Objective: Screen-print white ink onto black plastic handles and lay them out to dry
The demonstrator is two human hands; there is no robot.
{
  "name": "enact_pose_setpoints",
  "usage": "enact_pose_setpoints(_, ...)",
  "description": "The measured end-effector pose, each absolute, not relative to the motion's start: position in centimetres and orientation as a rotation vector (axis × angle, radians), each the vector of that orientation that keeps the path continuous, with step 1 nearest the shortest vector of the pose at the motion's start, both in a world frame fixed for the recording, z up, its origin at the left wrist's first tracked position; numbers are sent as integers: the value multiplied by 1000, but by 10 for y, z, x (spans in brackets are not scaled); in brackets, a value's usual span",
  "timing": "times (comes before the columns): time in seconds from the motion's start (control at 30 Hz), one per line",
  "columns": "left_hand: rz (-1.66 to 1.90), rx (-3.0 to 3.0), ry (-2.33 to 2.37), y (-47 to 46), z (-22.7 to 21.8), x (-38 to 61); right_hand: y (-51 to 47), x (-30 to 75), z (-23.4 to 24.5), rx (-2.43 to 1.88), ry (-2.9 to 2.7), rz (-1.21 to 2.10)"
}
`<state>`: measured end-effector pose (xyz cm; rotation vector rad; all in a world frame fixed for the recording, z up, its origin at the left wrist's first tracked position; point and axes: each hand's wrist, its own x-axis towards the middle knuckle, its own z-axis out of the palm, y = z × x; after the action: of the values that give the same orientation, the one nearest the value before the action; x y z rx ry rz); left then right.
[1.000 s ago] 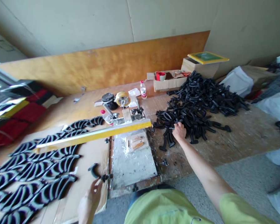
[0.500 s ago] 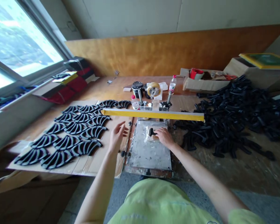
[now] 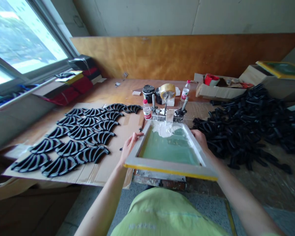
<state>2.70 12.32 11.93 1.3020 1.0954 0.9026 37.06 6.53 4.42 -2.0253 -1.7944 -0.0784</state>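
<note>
A screen printing frame with green mesh and a yellow front edge is tilted down over the metal base plate. White ink lies across the far end of the mesh. My left hand is closed at the frame's left side, and my right hand grips its right side, partly hidden by the frame. Behind the frame stands its metal clamp with a wooden squeegee-like piece upright. What lies on the plate beneath is hidden.
Curved black ribbed pieces lie in rows on cardboard to the left. A heap of black parts covers the right. Bottles, an ink tub and a tape roll stand behind; an open carton sits at back right.
The frame has swung down from its raised, edge-on position over the plate. My right hand has left the small black part on the plate, and both hands have moved to the frame's sides.
</note>
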Motion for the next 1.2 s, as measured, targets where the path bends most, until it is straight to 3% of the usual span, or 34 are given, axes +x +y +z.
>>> enact_pose_setpoints(0.1,705,1235,1160,109,74,15,92,375,66,-1974,-1624,-181)
enact_pose_setpoints(0.23,658,1240,1229,106,22,14,144,335,79,-1818,-1903,-51)
enact_pose_setpoints(0.4,673,1294,1300,109,0,14,153,299,65,-2044,-2114,89)
enact_pose_setpoints(0.7,694,1269,1300,105,2,15,87,292,66,-1447,-2518,157)
enact_pose_setpoints(1.0,681,1236,1303,104,13,17,78,286,45,-1482,-2393,58)
enact_pose_setpoints(1.2,678,1207,1217,104,58,15,139,301,81,-1738,-2029,117)
